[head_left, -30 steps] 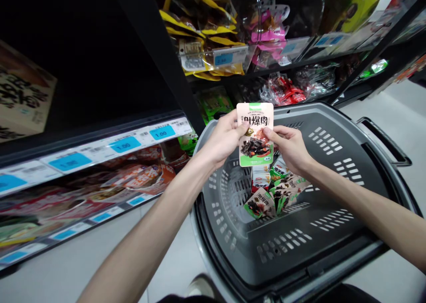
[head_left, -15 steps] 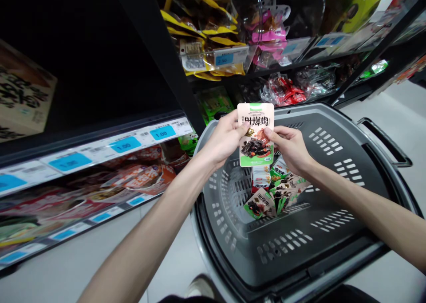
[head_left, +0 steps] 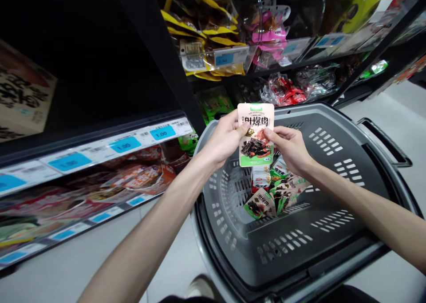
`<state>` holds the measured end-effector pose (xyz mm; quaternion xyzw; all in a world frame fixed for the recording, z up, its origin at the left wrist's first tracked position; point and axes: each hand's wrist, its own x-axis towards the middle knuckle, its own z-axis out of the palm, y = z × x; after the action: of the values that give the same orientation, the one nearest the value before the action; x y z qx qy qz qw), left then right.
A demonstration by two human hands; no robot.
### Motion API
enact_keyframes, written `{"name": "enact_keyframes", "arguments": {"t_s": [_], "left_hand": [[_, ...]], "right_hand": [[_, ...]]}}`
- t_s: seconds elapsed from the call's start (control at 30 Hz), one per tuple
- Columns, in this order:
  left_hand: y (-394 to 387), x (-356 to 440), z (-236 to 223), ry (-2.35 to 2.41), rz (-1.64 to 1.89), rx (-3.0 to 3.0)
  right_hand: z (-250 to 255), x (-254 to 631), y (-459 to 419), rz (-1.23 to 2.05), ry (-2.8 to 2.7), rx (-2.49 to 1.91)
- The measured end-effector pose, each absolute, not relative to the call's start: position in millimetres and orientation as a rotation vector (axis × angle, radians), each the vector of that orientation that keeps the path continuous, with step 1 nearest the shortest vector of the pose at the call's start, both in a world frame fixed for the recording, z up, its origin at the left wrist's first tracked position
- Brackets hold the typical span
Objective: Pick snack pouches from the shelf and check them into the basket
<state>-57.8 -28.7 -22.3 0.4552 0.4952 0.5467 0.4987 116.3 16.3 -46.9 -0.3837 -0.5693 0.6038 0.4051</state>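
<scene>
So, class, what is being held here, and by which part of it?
A pink and green snack packet, pinched at its left and right side edges by the left hand and right hand.

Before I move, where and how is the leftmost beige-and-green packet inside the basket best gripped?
Pinch the leftmost packet by its left edge, reaching down through the open top of the basket. It looks flat, printed face up; other packets crowd its right side, so the left edge seems freest.

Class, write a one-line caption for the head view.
Two hands hold a snack packet above a basket.
</scene>
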Motion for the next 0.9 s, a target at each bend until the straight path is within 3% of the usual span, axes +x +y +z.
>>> {"name": "enact_keyframes", "arguments": {"t_s": [0.9], "left_hand": [[-22.0, -56.2, -33.4, 1.135, 1.35, 1.145]], "right_hand": [[-45.9, 130.3, 25.1, 1.636, -1.449, -0.997]]}}
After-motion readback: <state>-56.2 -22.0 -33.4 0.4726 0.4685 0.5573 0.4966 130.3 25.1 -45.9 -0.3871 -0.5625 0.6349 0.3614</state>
